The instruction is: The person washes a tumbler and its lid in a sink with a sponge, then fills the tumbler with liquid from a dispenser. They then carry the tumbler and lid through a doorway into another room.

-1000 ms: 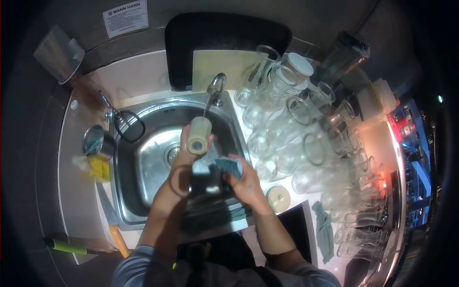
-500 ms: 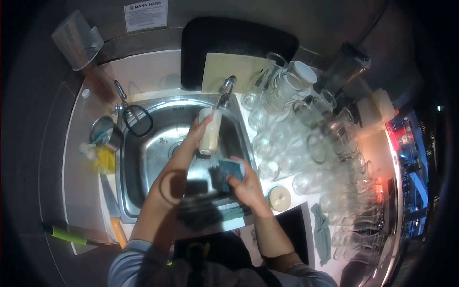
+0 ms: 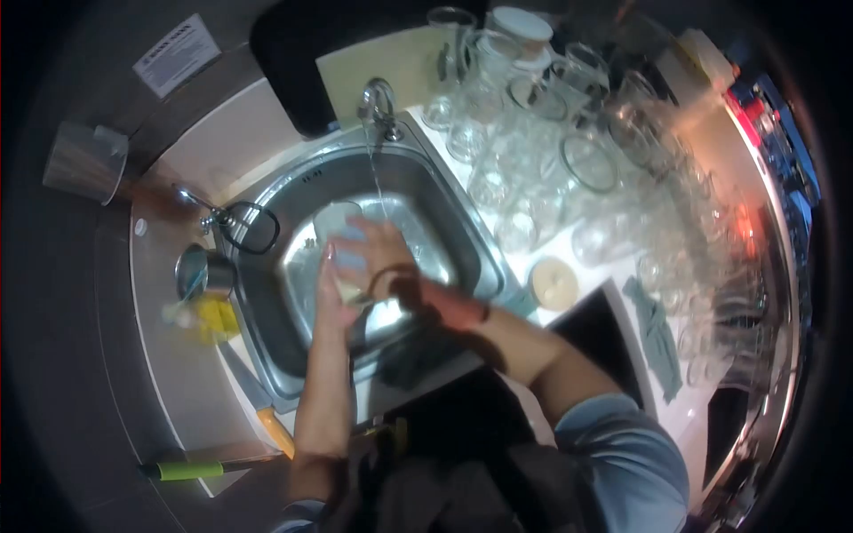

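A tall, pale glass (image 3: pixel 336 218) is tilted over the sink (image 3: pixel 298 351), its upper end beyond my fingers. My left hand (image 3: pixel 332 289) is closed round its lower part from the left. My right hand (image 3: pixel 387 256), blurred, lies across the glass from the right with its fingers curled over the side. The blue-green cloth seen in that hand earlier does not show now; the palm side is hidden. Behind my hands, a thin stream of water runs from the tap (image 3: pixel 379 98) into the basin.
Many clear glasses and jugs (image 3: pixel 588 162) crowd the right counter, beside a round beige lid (image 3: pixel 554 282) and a grey-green cloth (image 3: pixel 656 333). Left of the sink are a metal cup (image 3: pixel 203 271), a yellow cloth (image 3: pixel 215 320) and a knife (image 3: pixel 274 426).
The glass has moved out from under the tap, down towards me. My right hand has come from the sink's right side onto the glass. The whole view has turned and shifted.
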### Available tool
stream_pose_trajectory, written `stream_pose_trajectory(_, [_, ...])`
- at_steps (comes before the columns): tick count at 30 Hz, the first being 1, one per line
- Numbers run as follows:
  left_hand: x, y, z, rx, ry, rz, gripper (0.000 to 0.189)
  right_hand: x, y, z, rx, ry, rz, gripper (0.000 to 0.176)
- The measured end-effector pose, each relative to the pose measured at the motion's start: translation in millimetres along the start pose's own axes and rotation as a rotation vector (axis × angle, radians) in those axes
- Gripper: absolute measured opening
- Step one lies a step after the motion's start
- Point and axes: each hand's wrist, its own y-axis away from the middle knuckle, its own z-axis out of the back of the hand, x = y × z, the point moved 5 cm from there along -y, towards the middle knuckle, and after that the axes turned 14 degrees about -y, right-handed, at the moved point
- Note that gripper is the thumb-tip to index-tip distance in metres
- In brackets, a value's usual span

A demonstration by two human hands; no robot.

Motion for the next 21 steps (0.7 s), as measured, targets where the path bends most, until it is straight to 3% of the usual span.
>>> stream_pose_trajectory(2, [-5, 13, -10, 0.048, -0.111, -0.073, 0.060, -31, -39, -7, -0.060, 0.000, -0.105, 0.053])
stream_pose_trajectory(4, [-17, 15, -8, -0.112, -0.107, -0.156, 0.058, -29, -29, -36, -0.056, -0.115, -0.189, 0.052])
stream_pose_trajectory(5, [-27, 15, -1, -0.102, -0.080, -0.186, 0.058, -20, -24, -48, -0.057, -0.173, -0.223, 0.052])
stream_pose_trajectory(6, [-38, 14, 6, -0.091, -0.052, -0.215, 0.058, 21, -7, -45, 0.085, -0.022, -0.133, 0.049])
stream_pose_trajectory(7, [-44, 19, 4, -0.123, -0.100, -0.223, 0.056, 33, 9, -50, 0.083, 0.079, -0.040, 0.049])
stream_pose_trajectory(9, [-45, 26, -5, -0.187, -0.194, -0.220, 0.053, -8, -14, -53, 0.088, -0.281, -0.269, 0.050])
stream_pose_trajectory(12, [-33, 20, 10, -0.050, -0.210, -0.111, 0.049, -45, -62, -24, -0.168, -0.234, -0.362, 0.050])
stream_pose_trajectory(15, [-44, 18, 5, -0.181, -0.146, -0.158, 0.049, 28, -8, -56, 0.077, -0.058, -0.298, 0.050])
stream_pose_trajectory(17, [-45, 22, 25, -0.275, -0.208, -0.128, 0.051, -1, -3, -65, -0.003, -0.137, -0.211, 0.054])
stream_pose_trajectory(19, [-33, 36, 8, -0.099, -0.183, -0.072, 0.055, -43, -42, -53, -0.132, -0.301, -0.274, 0.057])
stream_pose_trajectory(20, [-28, 38, 7, -0.001, -0.114, -0.045, 0.056, -47, -64, -39, -0.022, -0.624, -0.438, 0.052])
stream_pose_trajectory(21, [-27, 36, 0, 0.114, -0.050, -0.012, 0.057, -40, -76, -39, 0.110, -0.576, -0.437, 0.049])
